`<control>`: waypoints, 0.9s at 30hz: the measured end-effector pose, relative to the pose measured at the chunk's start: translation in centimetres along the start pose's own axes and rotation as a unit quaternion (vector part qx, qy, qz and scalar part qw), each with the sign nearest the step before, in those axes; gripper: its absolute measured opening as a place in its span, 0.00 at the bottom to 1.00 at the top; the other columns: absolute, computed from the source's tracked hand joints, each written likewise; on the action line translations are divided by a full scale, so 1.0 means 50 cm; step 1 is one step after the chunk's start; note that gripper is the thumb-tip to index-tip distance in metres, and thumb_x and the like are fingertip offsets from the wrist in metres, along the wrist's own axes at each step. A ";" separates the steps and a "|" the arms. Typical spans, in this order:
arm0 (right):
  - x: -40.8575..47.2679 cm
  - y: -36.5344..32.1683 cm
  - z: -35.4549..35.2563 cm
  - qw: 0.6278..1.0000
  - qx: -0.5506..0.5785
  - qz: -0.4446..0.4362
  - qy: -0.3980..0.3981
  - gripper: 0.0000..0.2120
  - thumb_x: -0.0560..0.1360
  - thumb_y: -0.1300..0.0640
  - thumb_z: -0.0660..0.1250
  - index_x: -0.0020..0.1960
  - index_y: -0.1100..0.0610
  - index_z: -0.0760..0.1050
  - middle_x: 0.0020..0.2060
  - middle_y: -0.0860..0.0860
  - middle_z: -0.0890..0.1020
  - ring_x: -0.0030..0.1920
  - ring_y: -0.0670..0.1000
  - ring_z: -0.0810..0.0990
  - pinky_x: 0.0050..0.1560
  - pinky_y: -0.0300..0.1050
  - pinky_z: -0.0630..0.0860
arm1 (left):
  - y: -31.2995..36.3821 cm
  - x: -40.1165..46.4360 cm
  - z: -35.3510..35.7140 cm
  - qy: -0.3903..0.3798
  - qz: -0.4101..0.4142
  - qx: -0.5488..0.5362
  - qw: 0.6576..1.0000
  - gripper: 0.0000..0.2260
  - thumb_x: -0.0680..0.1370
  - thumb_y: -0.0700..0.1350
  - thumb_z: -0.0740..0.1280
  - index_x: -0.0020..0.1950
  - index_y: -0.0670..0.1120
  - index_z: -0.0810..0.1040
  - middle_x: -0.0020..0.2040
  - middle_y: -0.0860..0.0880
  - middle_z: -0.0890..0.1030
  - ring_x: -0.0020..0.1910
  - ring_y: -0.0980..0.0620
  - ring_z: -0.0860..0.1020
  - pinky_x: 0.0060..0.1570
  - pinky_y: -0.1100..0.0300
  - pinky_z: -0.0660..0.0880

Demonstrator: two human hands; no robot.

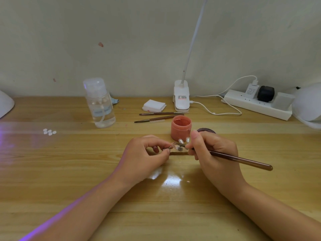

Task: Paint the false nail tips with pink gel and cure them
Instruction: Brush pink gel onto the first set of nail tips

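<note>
Two clear false nail tips stand up just behind the fingers on what seems to be a small holder, and neither shows any pink that I can make out, so the painting looks barely begun. The left hand curls its fingertips into a pinch on something small and clear at the holder's near end, probably another tip, though it is too small to tell. The right hand grips a brown brush like a pen, thumb up, handle trailing off to the right; the bristle end is hidden between the two hands, so I cannot tell whether it is loaded with gel or touching a tip. Just behind the hands sits the open pink gel pot, with its dark lid lying beside it to the right. Two spare brushes lie farther back, near a stack of white wipes and the base of a clip lamp. A clear pump bottle stands to the left, and a cluster of loose pale tips lies well apart at far left on the wooden table, under a violet glow. Judging from this, coating remains for nearly every tip, and no curing of pink looks done yet.
</note>
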State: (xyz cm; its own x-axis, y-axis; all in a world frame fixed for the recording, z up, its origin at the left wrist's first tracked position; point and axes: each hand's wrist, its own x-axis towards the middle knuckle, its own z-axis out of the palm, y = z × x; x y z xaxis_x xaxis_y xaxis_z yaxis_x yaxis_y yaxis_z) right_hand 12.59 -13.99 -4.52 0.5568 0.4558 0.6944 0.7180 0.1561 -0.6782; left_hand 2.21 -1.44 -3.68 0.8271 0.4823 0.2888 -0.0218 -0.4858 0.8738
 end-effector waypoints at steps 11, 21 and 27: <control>-0.005 0.004 -0.010 0.998 0.049 0.012 0.030 0.16 0.74 0.52 0.59 0.30 0.52 0.74 0.26 0.51 0.77 0.25 0.44 0.74 0.28 0.32 0.69 | -0.006 0.002 -0.003 0.020 0.019 0.014 1.000 0.16 0.69 0.38 0.72 0.36 0.62 0.82 0.39 0.60 0.81 0.38 0.63 0.75 0.35 0.74 0.69; -0.002 -0.002 -0.009 0.999 0.042 -0.023 0.023 0.13 0.75 0.55 0.59 0.34 0.50 0.74 0.26 0.41 0.75 0.28 0.41 0.75 0.32 0.30 0.70 | -0.007 0.004 -0.004 0.029 0.016 0.001 0.999 0.10 0.68 0.41 0.74 0.34 0.58 0.82 0.41 0.58 0.80 0.40 0.62 0.75 0.37 0.72 0.70; -0.004 -0.003 -0.005 0.999 0.024 -0.020 0.009 0.13 0.75 0.52 0.58 0.34 0.47 0.75 0.26 0.42 0.75 0.28 0.43 0.75 0.31 0.38 0.71 | -0.003 0.003 -0.002 0.027 -0.001 0.002 1.000 0.06 0.68 0.43 0.73 0.35 0.54 0.81 0.39 0.58 0.81 0.39 0.63 0.75 0.38 0.75 0.69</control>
State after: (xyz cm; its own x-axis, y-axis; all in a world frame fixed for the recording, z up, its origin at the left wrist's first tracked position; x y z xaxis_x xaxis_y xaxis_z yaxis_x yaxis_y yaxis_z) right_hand 12.47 -14.30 -4.48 0.5360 0.4323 0.7251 0.7196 0.2151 -0.6602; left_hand 2.28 -1.19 -3.73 0.7958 0.5212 0.3083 -0.0180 -0.4885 0.8724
